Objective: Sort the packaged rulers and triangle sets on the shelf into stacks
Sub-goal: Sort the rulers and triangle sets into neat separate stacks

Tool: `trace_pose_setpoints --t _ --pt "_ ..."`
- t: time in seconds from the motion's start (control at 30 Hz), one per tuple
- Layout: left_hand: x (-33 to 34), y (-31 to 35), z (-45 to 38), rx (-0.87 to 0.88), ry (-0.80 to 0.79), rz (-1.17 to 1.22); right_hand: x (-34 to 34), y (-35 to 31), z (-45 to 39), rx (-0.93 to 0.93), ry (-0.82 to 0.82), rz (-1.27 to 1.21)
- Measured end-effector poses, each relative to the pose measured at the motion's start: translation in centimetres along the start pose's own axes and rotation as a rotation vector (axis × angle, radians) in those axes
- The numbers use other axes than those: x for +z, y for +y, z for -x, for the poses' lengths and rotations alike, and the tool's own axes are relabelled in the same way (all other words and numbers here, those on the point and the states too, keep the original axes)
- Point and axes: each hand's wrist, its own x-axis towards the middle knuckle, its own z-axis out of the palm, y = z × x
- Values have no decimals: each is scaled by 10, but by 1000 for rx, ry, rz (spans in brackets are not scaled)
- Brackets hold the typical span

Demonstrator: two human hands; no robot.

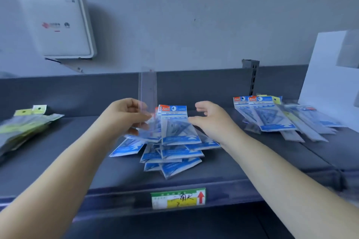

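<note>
Head view: clear ruler packet (148,91) upright, pinched at its lower end by left hand (127,115), just above the messy middle pile of blue triangle sets (171,141) on the grey shelf (233,169). More blue packs (272,114) heaped at right, yellow-tagged packs (25,124) at left, price label (178,198) on the front edge. Right hand (211,120) loosely spread, fingers relaxed, against the pile's right side, holding nothing.

Left hand (126,114) pinches an upright ruler pack (148,91), just left of the middle pile of triangle sets (174,141). Right hand (211,120) rests on that pile's right side. Second pile (275,116) well right of it; a third (25,124) far left of left hand. All on shelf (77,161).
</note>
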Motion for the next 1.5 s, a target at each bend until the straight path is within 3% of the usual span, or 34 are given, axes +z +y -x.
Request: trace_pose_setpoints --t 0.2,0.37,0.7,1.23,1.5 --pt "-9 -5 36 -23 -14 16 -2 -9 44 -305 73 497" --pt "-20 -9 60 -50 -49 -2 12 -21 80 -400 55 734" --pt "-73 -19 75 -33 -33 7 64 -61 97 -477 -8 859" --pt "-276 -53 51 5 103 -190 246 -154 45 -557 -142 1019" --pt "-324 -71 28 2 136 -259 291 -168 33 -506 -147 1031"
